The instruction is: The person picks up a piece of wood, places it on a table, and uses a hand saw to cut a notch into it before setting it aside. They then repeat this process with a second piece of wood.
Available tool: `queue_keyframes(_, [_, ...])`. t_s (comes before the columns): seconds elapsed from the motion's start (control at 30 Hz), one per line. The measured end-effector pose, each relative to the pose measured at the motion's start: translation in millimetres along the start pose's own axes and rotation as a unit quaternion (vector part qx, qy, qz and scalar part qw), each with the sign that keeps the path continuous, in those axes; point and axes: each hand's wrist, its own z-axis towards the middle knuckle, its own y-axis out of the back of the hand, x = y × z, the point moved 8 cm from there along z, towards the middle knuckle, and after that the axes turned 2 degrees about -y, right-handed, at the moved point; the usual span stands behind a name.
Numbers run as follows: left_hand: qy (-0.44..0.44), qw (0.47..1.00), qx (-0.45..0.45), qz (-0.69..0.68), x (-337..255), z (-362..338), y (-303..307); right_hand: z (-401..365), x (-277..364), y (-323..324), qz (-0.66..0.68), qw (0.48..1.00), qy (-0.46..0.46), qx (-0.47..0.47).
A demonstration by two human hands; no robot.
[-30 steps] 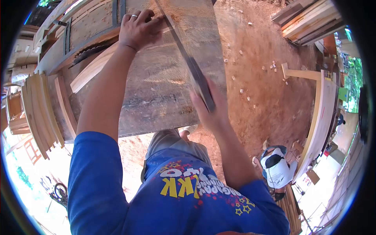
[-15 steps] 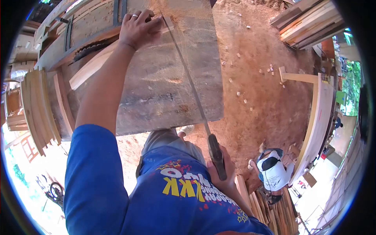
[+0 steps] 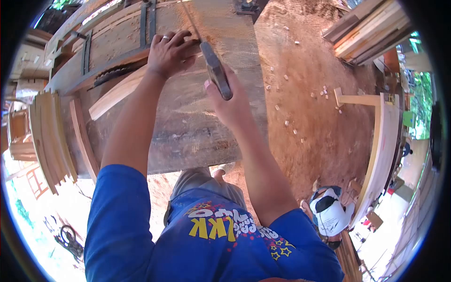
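My right hand [image 3: 230, 96] is wrapped round the dark handle of a handsaw [image 3: 216, 73], whose thin blade points away toward the top of the view. To the left of the saw, my left hand [image 3: 173, 54] presses on a pale curved board [image 3: 117, 93] near its far end, a ring on one finger. The blade passes close beside my left fingertips. Sawdust is scattered around the blade on the worn wooden table [image 3: 188, 136].
Stacked planks [image 3: 50, 136] lean at the left. Clamps [image 3: 143, 23] hold wood at the upper left. More planks [image 3: 371, 33] lie at the upper right, and a person [image 3: 331, 211] sits low on the right. Small wood offcuts dot the ground.
My right hand has pushed the saw away from my body, from beside my shirt to over the table. My left hand stays on the board. The view has shifted slightly.
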Motion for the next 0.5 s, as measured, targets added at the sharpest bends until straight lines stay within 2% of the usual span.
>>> queue_keyframes(0.17, [-0.009, 1.0, 0.001, 0.016, -5.1, -6.8, -2.5, -19.9, -11.5, -0.6, 0.011, 1.0, -0.012, 0.024])
queue_keyframes(0.2, [-0.018, 0.998, 0.039, 0.036, -7.5, -6.4, -1.1, -25.3, -12.9, -2.6, 0.022, 0.999, -0.015, 0.024])
queue_keyframes(0.3, [-0.034, 0.997, 0.054, 0.047, -8.8, -10.0, -7.2, -39.8, -17.3, -10.3, 0.027, 0.999, 0.013, -0.022])
queue_keyframes(0.4, [-0.015, 0.999, 0.014, 0.028, -2.3, -9.3, -8.8, -24.6, -15.7, -8.9, 0.036, 0.999, -0.01, -0.004])
queue_keyframes(0.5, [0.039, 0.999, 0.009, -0.002, 0.8, -9.1, -7.2, -2.7, -18.2, 1.5, -0.023, 0.998, -0.043, 0.041])
